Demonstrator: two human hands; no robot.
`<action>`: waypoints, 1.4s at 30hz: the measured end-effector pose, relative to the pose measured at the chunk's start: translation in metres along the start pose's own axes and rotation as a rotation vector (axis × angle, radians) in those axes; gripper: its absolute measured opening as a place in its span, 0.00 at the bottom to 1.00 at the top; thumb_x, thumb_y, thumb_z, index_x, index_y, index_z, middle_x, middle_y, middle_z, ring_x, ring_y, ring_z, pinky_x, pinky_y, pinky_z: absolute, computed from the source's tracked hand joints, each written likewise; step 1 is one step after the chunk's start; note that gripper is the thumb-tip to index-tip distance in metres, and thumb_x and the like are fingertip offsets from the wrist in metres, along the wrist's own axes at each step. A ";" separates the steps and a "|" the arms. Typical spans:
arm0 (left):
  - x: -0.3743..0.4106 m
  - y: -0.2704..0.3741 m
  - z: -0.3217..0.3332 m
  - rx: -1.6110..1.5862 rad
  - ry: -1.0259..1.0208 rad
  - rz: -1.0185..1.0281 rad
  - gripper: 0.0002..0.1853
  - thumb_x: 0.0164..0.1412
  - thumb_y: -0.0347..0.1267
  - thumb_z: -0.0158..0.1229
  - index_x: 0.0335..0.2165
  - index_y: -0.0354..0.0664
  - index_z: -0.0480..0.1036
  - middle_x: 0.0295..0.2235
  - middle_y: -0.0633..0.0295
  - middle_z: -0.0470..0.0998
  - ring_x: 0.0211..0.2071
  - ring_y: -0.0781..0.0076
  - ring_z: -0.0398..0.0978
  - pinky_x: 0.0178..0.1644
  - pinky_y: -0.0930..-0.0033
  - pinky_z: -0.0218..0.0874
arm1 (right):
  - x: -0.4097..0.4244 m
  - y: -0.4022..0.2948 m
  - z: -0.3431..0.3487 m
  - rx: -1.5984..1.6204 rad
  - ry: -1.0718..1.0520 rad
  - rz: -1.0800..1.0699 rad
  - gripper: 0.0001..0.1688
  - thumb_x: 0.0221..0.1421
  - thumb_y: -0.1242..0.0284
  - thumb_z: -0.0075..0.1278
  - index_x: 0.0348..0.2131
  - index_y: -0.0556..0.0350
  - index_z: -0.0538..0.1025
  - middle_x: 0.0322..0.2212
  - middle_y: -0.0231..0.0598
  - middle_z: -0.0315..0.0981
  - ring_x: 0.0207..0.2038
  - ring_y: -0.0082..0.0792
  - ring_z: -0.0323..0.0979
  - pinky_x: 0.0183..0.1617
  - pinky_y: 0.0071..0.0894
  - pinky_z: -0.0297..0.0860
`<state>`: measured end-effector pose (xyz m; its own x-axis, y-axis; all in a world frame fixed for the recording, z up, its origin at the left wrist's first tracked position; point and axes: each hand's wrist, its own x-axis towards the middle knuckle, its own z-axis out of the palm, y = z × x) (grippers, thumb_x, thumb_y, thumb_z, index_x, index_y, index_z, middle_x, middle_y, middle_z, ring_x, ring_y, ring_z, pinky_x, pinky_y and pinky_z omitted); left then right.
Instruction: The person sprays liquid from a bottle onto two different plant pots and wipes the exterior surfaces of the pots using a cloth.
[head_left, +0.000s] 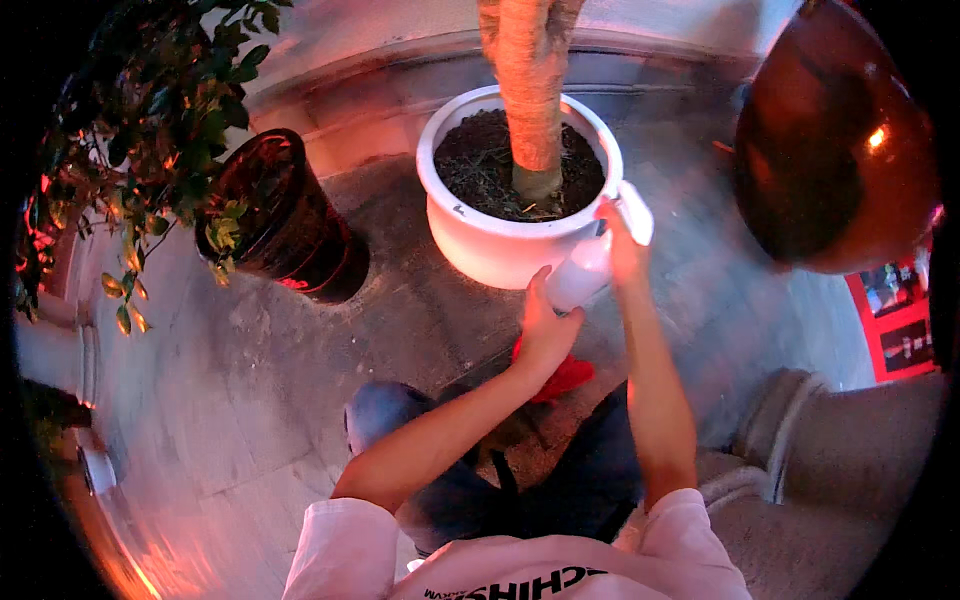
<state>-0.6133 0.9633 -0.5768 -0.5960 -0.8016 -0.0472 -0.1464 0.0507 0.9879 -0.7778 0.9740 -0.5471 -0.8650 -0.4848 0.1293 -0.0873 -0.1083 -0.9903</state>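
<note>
My left hand (551, 322) grips the lower end of a white spray bottle (580, 274), which is tilted in front of a white round plant pot (480, 251). At the bottle's top, beside the pot's right rim, my right hand (624, 244) is closed around the neck and trigger part, with the white spray head (636, 214) showing beyond the fingers. A thick tree trunk (534, 112) rises from the dark soil (480, 157) in the pot. Beneath my left hand, between my knees, lies a red cloth-like thing (566, 379), partly hidden by the hand and forearm.
To the left stands a dark plant pot (300, 225) beside a leafy plant (165, 127). A large brown glossy vessel (832, 150) is at the upper right, near a red-framed panel (900, 322). A stone column base (825, 435) stands at the lower right, on the paved floor (247, 390).
</note>
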 end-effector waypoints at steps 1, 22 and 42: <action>-0.001 0.000 0.000 0.038 -0.013 0.053 0.35 0.45 0.26 0.61 0.53 0.33 0.58 0.51 0.45 0.65 0.54 0.52 0.63 0.58 0.60 0.54 | 0.003 -0.007 -0.011 -0.003 0.020 -0.021 0.17 0.54 0.66 0.56 0.41 0.56 0.75 0.28 0.27 0.70 0.31 0.20 0.66 0.38 0.22 0.64; -0.010 -0.015 0.005 -0.028 -0.345 0.079 0.15 0.56 0.24 0.53 0.44 0.37 0.69 0.44 0.60 0.73 0.46 0.72 0.69 0.50 0.71 0.60 | -0.103 0.093 -0.113 -0.267 -0.028 0.244 0.13 0.51 0.67 0.58 0.32 0.58 0.75 0.22 0.28 0.70 0.26 0.18 0.66 0.30 0.23 0.64; -0.002 0.007 -0.003 0.420 -0.326 0.466 0.17 0.55 0.25 0.55 0.44 0.36 0.68 0.44 0.51 0.72 0.49 0.55 0.68 0.55 0.61 0.56 | -0.084 0.050 -0.127 -0.038 0.124 0.131 0.13 0.51 0.68 0.58 0.33 0.60 0.74 0.23 0.26 0.70 0.27 0.18 0.66 0.30 0.21 0.64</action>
<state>-0.6109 0.9637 -0.5697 -0.8671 -0.4249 0.2600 -0.0721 0.6235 0.7785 -0.7721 1.1191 -0.6135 -0.9241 -0.3820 -0.0055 0.0132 -0.0174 -0.9998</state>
